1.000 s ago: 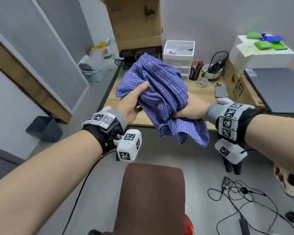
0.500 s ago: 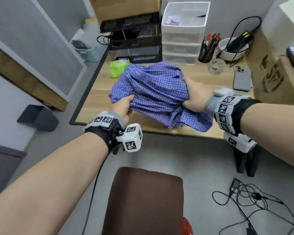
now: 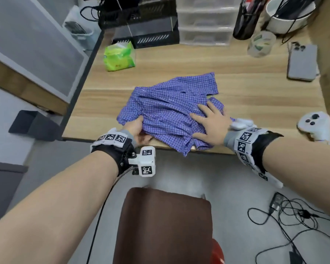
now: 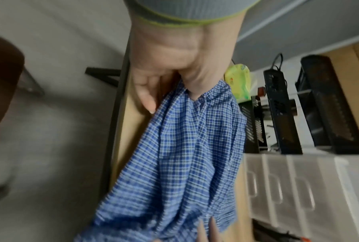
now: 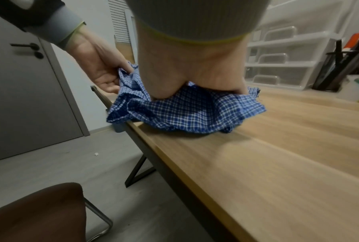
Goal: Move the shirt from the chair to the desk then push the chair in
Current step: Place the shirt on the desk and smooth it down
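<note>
The blue checked shirt (image 3: pixel 170 109) lies crumpled on the wooden desk (image 3: pixel 255 88) near its front edge, with one corner hanging over. My left hand (image 3: pixel 136 128) pinches the shirt's near left edge, thumb on top. My right hand (image 3: pixel 211 122) rests flat on the shirt's right part, fingers spread. The brown chair (image 3: pixel 164 225) stands behind my arms, apart from the desk. The left wrist view shows the shirt (image 4: pixel 184 155) running from my left hand (image 4: pixel 174 65). In the right wrist view my right hand (image 5: pixel 195 70) presses the shirt (image 5: pixel 190 111); the chair (image 5: pixel 35 212) is at lower left.
A green tissue pack (image 3: pixel 119 56), a phone (image 3: pixel 302 62), a cup (image 3: pixel 261 43), black trays (image 3: pixel 139 21) and plastic drawers (image 3: pixel 204 21) sit further back on the desk. A white controller (image 3: pixel 315 124) lies at the right front. Cables (image 3: pixel 293 216) trail on the floor.
The shirt came down from mid-air onto the desk and now lies flatter. My right hand let go of its grip and spread flat on the cloth; my left hand keeps its hold.
</note>
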The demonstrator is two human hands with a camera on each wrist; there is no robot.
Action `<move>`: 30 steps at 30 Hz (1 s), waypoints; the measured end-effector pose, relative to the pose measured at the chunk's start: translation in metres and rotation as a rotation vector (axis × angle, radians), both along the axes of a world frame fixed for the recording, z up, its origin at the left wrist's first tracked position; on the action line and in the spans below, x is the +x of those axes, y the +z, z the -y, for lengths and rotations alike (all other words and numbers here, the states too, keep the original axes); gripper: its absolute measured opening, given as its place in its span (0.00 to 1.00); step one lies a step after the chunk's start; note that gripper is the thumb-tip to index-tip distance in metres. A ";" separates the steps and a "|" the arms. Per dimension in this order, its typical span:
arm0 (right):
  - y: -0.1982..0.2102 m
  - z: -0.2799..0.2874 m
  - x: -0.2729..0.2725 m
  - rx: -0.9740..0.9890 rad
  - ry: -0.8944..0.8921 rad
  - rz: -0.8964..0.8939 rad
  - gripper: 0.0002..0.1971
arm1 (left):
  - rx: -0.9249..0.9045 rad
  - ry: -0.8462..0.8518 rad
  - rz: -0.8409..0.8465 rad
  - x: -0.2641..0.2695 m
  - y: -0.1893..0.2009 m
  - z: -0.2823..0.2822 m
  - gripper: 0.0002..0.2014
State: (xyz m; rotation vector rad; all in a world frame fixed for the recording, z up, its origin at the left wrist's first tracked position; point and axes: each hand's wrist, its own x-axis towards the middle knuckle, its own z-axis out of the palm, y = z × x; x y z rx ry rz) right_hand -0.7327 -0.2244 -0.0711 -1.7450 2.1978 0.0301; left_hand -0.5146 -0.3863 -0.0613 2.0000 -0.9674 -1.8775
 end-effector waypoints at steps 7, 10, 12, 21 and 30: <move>0.001 0.037 -0.009 0.085 -0.067 -0.059 0.32 | 0.076 -0.162 0.095 -0.008 0.001 0.008 0.23; 0.005 0.047 -0.009 0.146 -0.074 -0.097 0.32 | 0.114 -0.164 0.084 -0.007 0.006 0.009 0.25; 0.008 0.048 -0.006 0.170 -0.088 -0.106 0.32 | 0.128 -0.218 0.091 -0.005 0.014 0.003 0.27; 0.026 0.007 0.035 -0.213 -0.230 -0.022 0.32 | 0.138 -0.394 0.250 0.055 0.049 -0.017 0.32; 0.057 -0.075 0.129 -0.366 -0.212 0.042 0.25 | 0.048 -0.498 0.301 0.146 0.093 -0.071 0.19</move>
